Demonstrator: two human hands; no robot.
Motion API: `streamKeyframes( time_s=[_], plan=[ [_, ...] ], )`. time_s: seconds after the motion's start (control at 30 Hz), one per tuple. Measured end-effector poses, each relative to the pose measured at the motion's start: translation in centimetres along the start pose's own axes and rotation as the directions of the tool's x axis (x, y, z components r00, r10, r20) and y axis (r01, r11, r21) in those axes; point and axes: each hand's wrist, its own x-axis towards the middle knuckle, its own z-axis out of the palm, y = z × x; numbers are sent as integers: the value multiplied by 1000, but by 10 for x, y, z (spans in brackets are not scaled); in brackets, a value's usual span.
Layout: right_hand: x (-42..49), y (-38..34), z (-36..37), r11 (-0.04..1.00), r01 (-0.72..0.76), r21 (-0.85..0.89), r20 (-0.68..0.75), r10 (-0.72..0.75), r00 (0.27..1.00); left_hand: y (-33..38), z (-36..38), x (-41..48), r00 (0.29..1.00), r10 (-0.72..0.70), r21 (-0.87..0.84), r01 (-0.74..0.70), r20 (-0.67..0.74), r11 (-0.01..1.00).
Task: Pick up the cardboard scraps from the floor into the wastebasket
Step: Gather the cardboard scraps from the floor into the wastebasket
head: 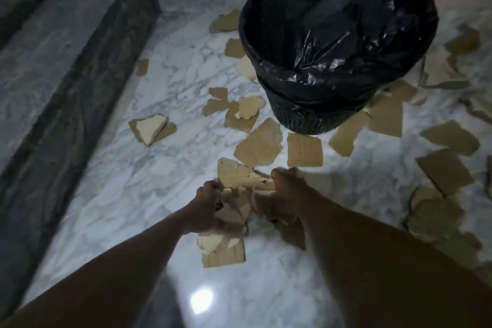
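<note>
Both hands are clamped on one gathered bundle of cardboard scraps (235,181) low over the marble floor (165,168); the left hand (206,205) grips its left edge and the right hand (286,189) is curled round its right side, so they sit close with only cardboard between them (blur hides the individual fingers). The wastebasket (306,120), lined with a black bag (346,34), stands ahead and a little to the right, toward the floor's far right corner; the right hand is the nearer one. The bundle's long axis runs near to far, roughly toward the basket; the coming move, I judge, is up and forward over the near rim. Many loose scraps (259,145) ring the basket's foot and spread to the floor's right edge; a few lie toward the dark ledge (66,74) along the left edge; most of the job is not yet done.
</note>
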Motion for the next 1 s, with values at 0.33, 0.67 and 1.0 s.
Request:
streamKeyframes(
  time_s=[0.33,0.67,1.0],
  plan=[
    [-15,-14,-3,969,207,-135,15,-206,978,-6,0,7,995,94,-108,-98,-45,989],
    [1,20,31,962,-117,246,-74,139,988,-18,-2,13,992,118,-111,-123,-49,986],
    [-98,-23,45,523,-32,852,-225,420,880,-51,-22,-3,940,338,-71,-341,-49,937]
  ],
)
